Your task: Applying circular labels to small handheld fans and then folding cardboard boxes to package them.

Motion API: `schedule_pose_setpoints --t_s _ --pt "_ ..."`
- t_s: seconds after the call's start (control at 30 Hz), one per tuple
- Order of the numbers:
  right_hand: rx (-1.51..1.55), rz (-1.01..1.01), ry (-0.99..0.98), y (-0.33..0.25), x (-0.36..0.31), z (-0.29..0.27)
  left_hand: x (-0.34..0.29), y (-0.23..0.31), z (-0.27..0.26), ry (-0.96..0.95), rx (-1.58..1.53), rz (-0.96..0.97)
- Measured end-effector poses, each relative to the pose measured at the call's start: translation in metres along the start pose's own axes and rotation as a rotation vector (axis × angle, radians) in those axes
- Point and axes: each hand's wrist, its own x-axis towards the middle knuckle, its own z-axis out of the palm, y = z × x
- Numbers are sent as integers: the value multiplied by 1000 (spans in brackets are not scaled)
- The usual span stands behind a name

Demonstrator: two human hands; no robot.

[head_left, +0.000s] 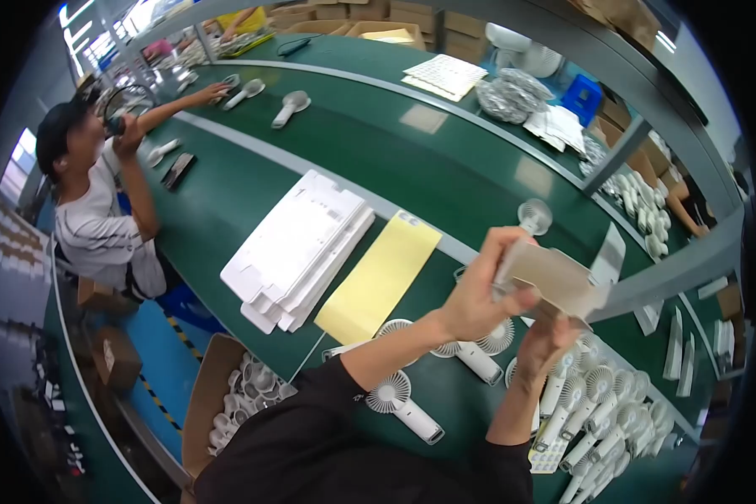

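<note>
My left hand (pixel 483 281) and my right hand (pixel 548 346) both grip a small white carton (pixel 554 270) above the table, with a flap (pixel 609 254) standing out at its far right. The left hand's fingers wrap its left side, with the thumb across the front; the right hand holds it from below. Beneath my arms lie several white handheld fans (pixel 405 407). More fans are heaped (pixel 601 412) to the right of my right forearm. Left of my hands, a yellow sheet (pixel 380 277) lies beside a stack of flat white cartons (pixel 298 239).
A grey metal post (pixel 676 281) rises close on the right. Beyond my hands, a fan (pixel 533 216) lies on the green belt (pixel 353 109). At the left a person (pixel 101 210) sits reaching toward fans. A cardboard box of white parts (pixel 206 386) stands at the lower left.
</note>
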Motion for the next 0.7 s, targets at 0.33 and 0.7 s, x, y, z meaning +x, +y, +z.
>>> schedule_pose_setpoints --t_s 0.33,0.7 --pt "127 -65 108 -18 1 25 -11 1 -3 29 171 76" --pt "-454 -564 16 -6 -3 27 -2 9 1 296 -23 41"
